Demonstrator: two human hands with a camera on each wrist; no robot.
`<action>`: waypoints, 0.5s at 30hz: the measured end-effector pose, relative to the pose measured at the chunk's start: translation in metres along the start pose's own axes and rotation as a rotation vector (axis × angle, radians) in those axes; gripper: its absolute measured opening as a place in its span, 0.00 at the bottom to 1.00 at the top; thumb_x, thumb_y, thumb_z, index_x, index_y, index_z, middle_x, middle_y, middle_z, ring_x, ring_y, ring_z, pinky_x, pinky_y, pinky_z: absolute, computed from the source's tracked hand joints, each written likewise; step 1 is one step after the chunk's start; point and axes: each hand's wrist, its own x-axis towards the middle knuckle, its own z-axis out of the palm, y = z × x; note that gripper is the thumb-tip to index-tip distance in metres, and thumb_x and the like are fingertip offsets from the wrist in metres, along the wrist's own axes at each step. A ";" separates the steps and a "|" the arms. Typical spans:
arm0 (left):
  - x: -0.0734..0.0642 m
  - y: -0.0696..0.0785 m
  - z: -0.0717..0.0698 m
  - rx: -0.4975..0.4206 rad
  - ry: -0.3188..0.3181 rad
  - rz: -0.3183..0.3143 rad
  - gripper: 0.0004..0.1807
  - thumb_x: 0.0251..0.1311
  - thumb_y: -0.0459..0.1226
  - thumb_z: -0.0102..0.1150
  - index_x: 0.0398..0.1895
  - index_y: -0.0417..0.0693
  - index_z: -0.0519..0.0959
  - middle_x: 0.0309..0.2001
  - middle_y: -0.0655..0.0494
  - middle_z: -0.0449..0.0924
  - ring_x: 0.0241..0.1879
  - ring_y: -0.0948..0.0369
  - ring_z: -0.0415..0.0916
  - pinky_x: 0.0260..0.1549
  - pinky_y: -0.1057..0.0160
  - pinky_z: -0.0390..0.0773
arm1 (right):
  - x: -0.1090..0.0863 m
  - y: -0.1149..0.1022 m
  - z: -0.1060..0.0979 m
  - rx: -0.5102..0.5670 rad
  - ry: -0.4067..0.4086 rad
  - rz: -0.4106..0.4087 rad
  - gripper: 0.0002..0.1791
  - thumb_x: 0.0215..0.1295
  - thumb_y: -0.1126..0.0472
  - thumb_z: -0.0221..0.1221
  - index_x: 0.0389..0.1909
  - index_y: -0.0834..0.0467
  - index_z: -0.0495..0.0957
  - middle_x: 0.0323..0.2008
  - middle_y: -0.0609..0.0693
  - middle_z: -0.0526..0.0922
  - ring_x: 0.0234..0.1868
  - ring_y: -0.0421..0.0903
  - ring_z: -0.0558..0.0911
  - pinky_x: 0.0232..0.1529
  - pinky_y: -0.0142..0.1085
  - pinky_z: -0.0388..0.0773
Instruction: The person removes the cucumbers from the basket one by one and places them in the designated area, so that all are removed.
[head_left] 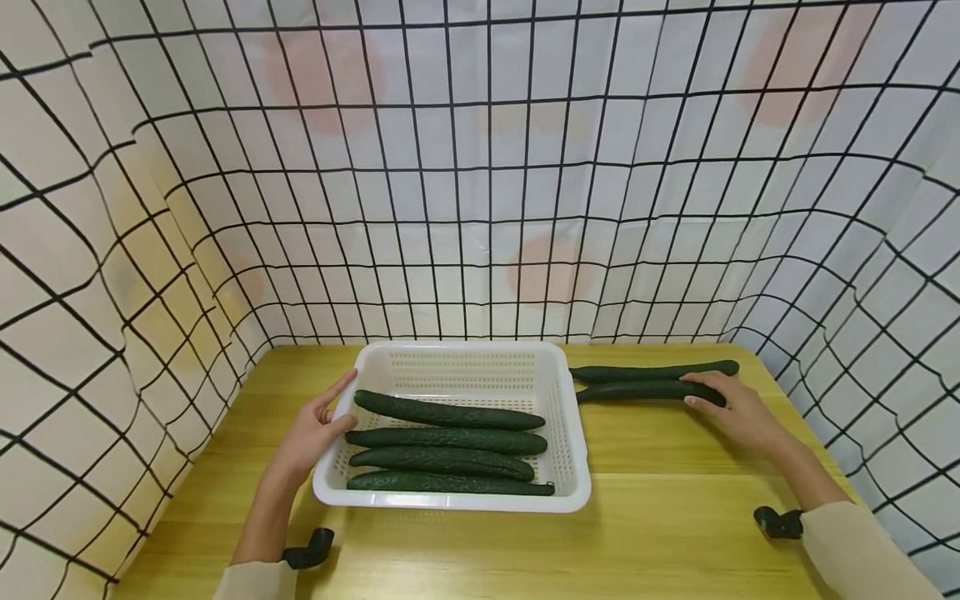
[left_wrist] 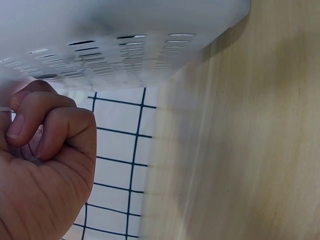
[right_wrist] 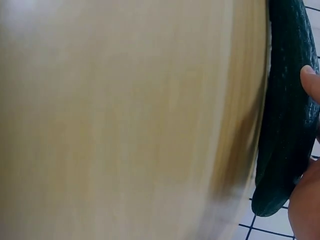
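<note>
A white plastic basket (head_left: 576, 446) with slotted walls stands left of the table's middle. Inside it lie several dark green cucumbers (head_left: 450, 437), side by side and roughly level. My left hand (head_left: 307, 437) holds the basket's left rim, its thumb over the edge; in the left wrist view the fingers (left_wrist: 67, 125) curl beside the slotted wall. To the right of the basket, my right hand (head_left: 742, 417) grips the right end of a cucumber (head_left: 630, 390) lying on the table. Close up, the thumb lies along that cucumber (right_wrist: 287, 100). Just behind it rests another cucumber (head_left: 652, 372).
The yellow wooden table (head_left: 675, 533) carries everything. A black wire grid (head_left: 487, 221) over pale sheeting rises at the back and both sides. Black wrist mounts (head_left: 780, 523) sit on both forearms.
</note>
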 end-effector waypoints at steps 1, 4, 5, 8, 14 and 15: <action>0.000 0.000 0.000 -0.001 0.000 0.001 0.43 0.66 0.31 0.58 0.82 0.64 0.57 0.16 0.58 0.66 0.16 0.62 0.71 0.22 0.55 0.85 | 0.000 0.000 0.001 -0.017 0.007 -0.011 0.27 0.76 0.50 0.58 0.69 0.57 0.73 0.68 0.68 0.70 0.68 0.75 0.65 0.59 0.76 0.58; 0.000 0.000 0.001 0.001 0.000 0.001 0.43 0.66 0.31 0.58 0.82 0.64 0.58 0.16 0.58 0.65 0.15 0.63 0.70 0.22 0.55 0.85 | 0.002 0.002 0.005 -0.062 0.015 -0.038 0.25 0.75 0.51 0.59 0.68 0.57 0.74 0.66 0.68 0.73 0.66 0.75 0.67 0.57 0.78 0.55; 0.001 0.000 0.001 -0.002 0.003 -0.002 0.43 0.66 0.30 0.58 0.82 0.64 0.58 0.15 0.58 0.65 0.15 0.63 0.70 0.22 0.55 0.85 | 0.002 0.002 0.006 -0.065 0.014 -0.038 0.25 0.75 0.51 0.59 0.68 0.57 0.75 0.66 0.68 0.73 0.66 0.75 0.67 0.57 0.78 0.55; 0.001 0.000 0.001 -0.005 0.003 -0.008 0.43 0.66 0.31 0.58 0.82 0.64 0.58 0.15 0.59 0.65 0.15 0.63 0.70 0.23 0.56 0.85 | 0.004 0.001 0.007 -0.067 0.010 -0.034 0.24 0.75 0.50 0.59 0.66 0.56 0.76 0.66 0.67 0.73 0.66 0.75 0.66 0.56 0.79 0.54; -0.001 0.002 0.000 -0.016 0.004 -0.002 0.43 0.65 0.30 0.58 0.82 0.64 0.57 0.16 0.58 0.65 0.16 0.63 0.70 0.22 0.56 0.84 | 0.008 -0.006 0.005 -0.032 0.011 -0.004 0.21 0.76 0.50 0.58 0.63 0.56 0.78 0.66 0.66 0.71 0.67 0.73 0.65 0.59 0.77 0.55; -0.001 0.003 0.000 -0.023 0.006 -0.004 0.43 0.65 0.30 0.58 0.82 0.64 0.58 0.16 0.58 0.65 0.16 0.63 0.70 0.22 0.56 0.84 | 0.008 -0.007 0.004 -0.021 0.009 0.002 0.21 0.76 0.50 0.58 0.63 0.56 0.78 0.66 0.66 0.71 0.67 0.73 0.65 0.60 0.76 0.57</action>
